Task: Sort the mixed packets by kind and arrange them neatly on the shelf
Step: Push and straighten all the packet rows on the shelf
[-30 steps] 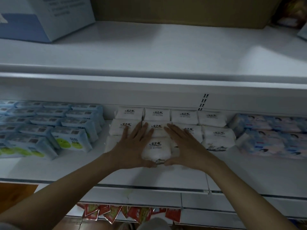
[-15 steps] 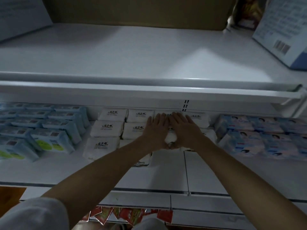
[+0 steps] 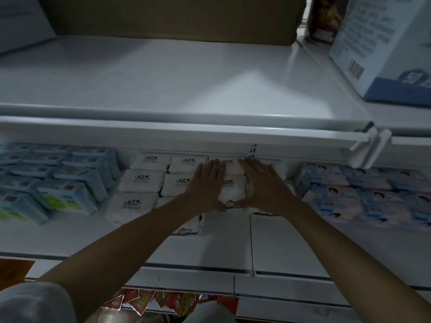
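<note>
Rows of white packets (image 3: 143, 180) lie in the middle of the lower shelf (image 3: 291, 243). My left hand (image 3: 207, 185) and my right hand (image 3: 263, 185) lie flat with straight fingers on either side of one white packet (image 3: 232, 191) in the third column, thumbs at its front end. Light blue packets (image 3: 67, 183) with green labels fill the left part of the shelf. Pale blue and pink packets (image 3: 363, 194) with faces printed on them lie on the right.
The upper shelf (image 3: 186, 89) juts out just above my hands. On it stand a brown carton (image 3: 172, 17) at the back, a white and blue box (image 3: 387, 47) at right and a box (image 3: 21, 19) at left. Red sachets (image 3: 177, 301) hang below.
Both hands have moved further back and to the right along the white packets, pushing one packet deeper into its column. The view has swung to the right.
</note>
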`<action>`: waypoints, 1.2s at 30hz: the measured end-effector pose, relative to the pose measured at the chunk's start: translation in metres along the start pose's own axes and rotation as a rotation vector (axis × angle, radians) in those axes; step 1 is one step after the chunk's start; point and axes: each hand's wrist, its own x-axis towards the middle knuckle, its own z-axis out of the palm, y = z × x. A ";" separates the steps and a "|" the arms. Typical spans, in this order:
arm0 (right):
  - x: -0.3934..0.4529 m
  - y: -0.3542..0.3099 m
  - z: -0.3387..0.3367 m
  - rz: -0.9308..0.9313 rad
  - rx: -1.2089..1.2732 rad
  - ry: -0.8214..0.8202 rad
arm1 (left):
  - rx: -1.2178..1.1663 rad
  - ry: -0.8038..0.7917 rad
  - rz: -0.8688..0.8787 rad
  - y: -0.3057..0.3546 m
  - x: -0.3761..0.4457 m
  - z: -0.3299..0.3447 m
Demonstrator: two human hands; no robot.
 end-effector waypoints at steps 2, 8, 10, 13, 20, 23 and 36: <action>-0.018 0.021 -0.011 0.060 -0.009 0.009 | -0.003 0.001 0.016 0.007 0.000 -0.002; -0.048 0.061 -0.021 0.212 0.068 -0.204 | -0.088 0.012 0.114 0.070 0.020 -0.008; -0.044 0.061 -0.014 0.219 0.063 -0.200 | -0.074 0.042 0.116 0.082 0.027 -0.008; -0.036 0.059 -0.004 0.212 0.045 -0.161 | -0.006 0.066 0.097 0.088 0.032 -0.010; -0.028 0.060 0.005 0.178 0.102 -0.068 | -0.004 0.089 0.076 0.087 0.034 -0.008; -0.035 0.064 0.001 0.167 0.141 -0.080 | -0.143 0.109 0.105 0.076 0.023 -0.014; -0.012 0.066 0.003 0.676 0.901 0.245 | -1.146 0.325 -0.769 -0.148 -0.065 -0.028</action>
